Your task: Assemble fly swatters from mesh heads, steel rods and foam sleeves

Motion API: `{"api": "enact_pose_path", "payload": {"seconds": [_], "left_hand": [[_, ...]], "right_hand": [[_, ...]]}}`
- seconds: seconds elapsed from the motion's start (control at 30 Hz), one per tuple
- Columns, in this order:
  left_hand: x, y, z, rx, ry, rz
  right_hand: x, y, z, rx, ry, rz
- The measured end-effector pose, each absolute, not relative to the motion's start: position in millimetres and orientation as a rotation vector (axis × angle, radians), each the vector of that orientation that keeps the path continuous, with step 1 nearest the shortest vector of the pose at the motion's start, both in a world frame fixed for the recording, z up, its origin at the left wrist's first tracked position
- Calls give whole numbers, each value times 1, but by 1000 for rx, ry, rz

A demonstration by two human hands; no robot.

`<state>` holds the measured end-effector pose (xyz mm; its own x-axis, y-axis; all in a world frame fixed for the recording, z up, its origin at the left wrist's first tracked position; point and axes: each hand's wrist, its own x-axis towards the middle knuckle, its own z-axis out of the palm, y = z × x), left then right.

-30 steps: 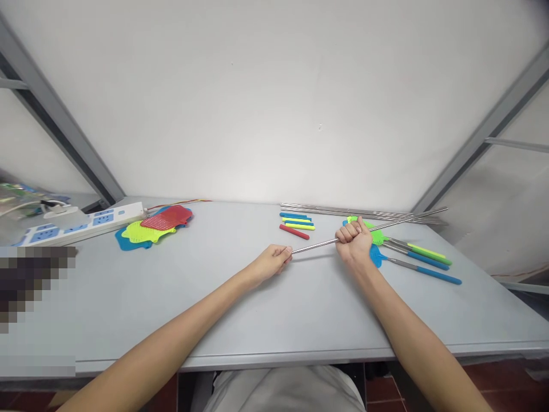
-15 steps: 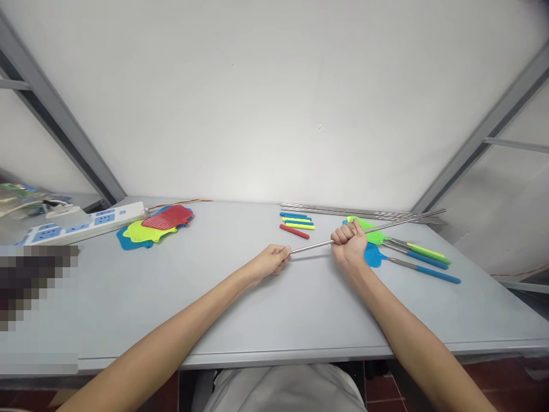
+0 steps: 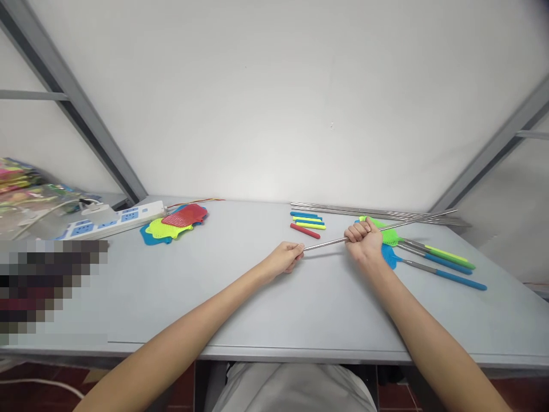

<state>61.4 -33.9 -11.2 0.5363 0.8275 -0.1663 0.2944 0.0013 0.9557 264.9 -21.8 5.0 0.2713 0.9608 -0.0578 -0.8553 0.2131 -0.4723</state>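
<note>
Metal rod [image 3: 325, 245]: end in left grip [image 3: 283, 258], shaft through right grip [image 3: 364, 239].

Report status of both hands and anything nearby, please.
Left hand: pinching thin silver metal rod near one end. Right hand: gripping same rod. Green plastic swatter head: partly behind right hand.

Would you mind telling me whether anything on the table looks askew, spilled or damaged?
The red handle slants more steeply than the blue and yellow handles just behind it. The metal rod held by the left hand and right hand looks straight, and I see nothing spilled or broken. A pixelated patch hides part of the left.
</note>
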Motion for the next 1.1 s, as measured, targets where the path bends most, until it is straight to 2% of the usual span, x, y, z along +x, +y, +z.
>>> {"api": "enact_pose_path", "payload": {"seconds": [0.37,0.6,1.1], "left_hand": [[61,-43,-3,2094,1157,829],[61,-44,4,2398,1027,761],[54,-37,9,2417,1122,888]], "right_hand": [[272,-16,-7,-501,-217,1353],[269,-15,-9,-505,-239,1400],[274,-6,-4,-524,-211,1459]]}}
